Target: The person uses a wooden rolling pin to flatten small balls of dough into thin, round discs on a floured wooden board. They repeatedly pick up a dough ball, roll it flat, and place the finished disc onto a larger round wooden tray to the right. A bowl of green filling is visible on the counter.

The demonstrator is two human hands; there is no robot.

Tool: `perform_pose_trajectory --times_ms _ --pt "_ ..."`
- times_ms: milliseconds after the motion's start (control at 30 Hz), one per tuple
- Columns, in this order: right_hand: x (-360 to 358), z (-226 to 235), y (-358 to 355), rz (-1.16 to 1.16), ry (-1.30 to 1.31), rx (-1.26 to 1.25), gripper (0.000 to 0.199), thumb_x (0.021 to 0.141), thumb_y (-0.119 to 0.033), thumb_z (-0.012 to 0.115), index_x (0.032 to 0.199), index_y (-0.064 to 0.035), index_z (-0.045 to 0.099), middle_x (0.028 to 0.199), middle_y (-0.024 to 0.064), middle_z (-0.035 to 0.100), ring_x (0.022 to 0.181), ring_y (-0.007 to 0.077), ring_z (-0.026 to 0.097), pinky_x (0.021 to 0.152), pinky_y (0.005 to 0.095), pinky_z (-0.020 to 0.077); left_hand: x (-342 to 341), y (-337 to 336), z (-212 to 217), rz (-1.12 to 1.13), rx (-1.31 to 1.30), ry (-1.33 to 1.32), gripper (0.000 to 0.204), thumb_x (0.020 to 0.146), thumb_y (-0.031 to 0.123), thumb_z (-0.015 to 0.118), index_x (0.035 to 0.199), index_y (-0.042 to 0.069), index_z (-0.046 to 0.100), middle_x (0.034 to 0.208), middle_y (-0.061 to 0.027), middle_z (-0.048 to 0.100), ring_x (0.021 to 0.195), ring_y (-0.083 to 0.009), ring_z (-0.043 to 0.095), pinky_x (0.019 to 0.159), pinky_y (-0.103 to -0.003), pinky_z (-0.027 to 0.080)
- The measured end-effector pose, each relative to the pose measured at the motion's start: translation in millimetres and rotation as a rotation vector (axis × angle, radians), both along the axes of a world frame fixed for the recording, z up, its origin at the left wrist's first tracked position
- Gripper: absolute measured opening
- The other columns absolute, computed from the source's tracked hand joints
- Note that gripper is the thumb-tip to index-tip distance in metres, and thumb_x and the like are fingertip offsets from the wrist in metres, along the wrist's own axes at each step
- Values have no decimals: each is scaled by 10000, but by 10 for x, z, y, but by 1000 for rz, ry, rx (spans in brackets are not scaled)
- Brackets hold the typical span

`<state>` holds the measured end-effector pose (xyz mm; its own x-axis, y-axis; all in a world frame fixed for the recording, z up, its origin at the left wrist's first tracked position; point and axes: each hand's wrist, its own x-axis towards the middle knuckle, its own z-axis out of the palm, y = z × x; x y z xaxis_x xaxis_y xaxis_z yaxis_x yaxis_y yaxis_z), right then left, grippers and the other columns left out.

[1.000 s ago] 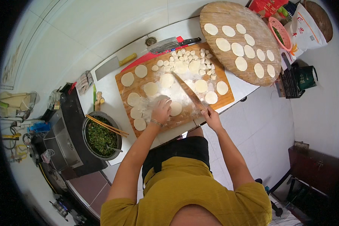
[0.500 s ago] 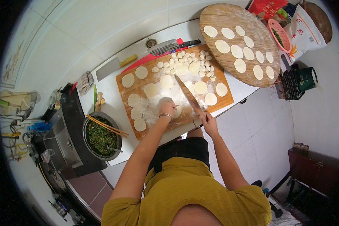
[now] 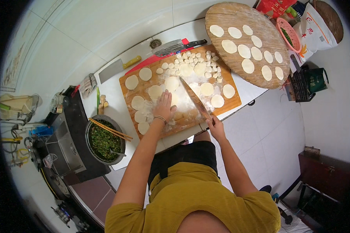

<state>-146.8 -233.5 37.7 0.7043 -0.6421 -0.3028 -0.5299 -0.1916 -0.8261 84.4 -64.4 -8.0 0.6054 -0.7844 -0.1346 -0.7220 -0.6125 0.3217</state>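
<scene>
My left hand (image 3: 165, 108) lies flat, fingers stretched out and pointing away, on the floured wooden board (image 3: 126, 104). A pale dough round (image 3: 175, 100) shows beside its fingers, partly hidden. My right hand (image 3: 216, 127) grips the near end of a tapered wooden rolling pin (image 3: 196, 101), whose far end slants up and left over the board. Several flat dough wrappers lie about, among them one (image 3: 132, 82) at the board's left and one (image 3: 207, 89) right of the pin. Small cut dough pieces (image 3: 190, 58) cluster along the far edge.
A round wooden board (image 3: 239, 73) holding several wrappers overlaps the far right corner. Behind the dough board lie a cleaver (image 3: 111, 72) and a broad black-handled knife (image 3: 169, 48). At left stands a bowl of chopped green filling (image 3: 105, 143) with chopsticks (image 3: 111, 129) across it.
My left hand has gone from closed at a wrapper near the front edge to flat and spread, slightly farther left. That wrapper no longer lies there. My right hand and the rolling pin stay put.
</scene>
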Motion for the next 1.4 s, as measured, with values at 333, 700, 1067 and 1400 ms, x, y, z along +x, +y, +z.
perform_pose_trajectory --times_ms 333,700,1067,1400 --pt "33 4 -138 229 74 -302 341 845 -298 628 1022 -19 544 870 198 608 778 393 597 672 452 477 -923 85 213 94 -26 79 781 887 451 465 1484 77 128 1541 -192 71 1422 -355 66 1139 -504 83" --pt "631 -78 -210 660 61 -773 473 854 -341 576 1247 -85 507 1326 154 465 1223 329 449 996 454 375 -314 456 -99 64 -143 -70 754 871 347 524 1467 51 171 1521 -199 147 1393 -390 162 1129 -501 159" --pt "293 -333 -152 721 52 -827 489 774 -277 644 1204 -81 519 1128 142 555 1090 312 514 962 468 380 -504 600 134 93 -77 15 703 877 302 520 1451 33 217 1507 -195 201 1393 -388 166 1141 -471 155" --pt "144 42 -263 210 37 -409 288 811 -208 662 997 -7 573 880 172 579 806 360 577 701 419 469 -456 -117 184 7 -169 -35 393 835 129 523 1217 38 501 1200 -137 511 1154 -325 478 965 -453 398"
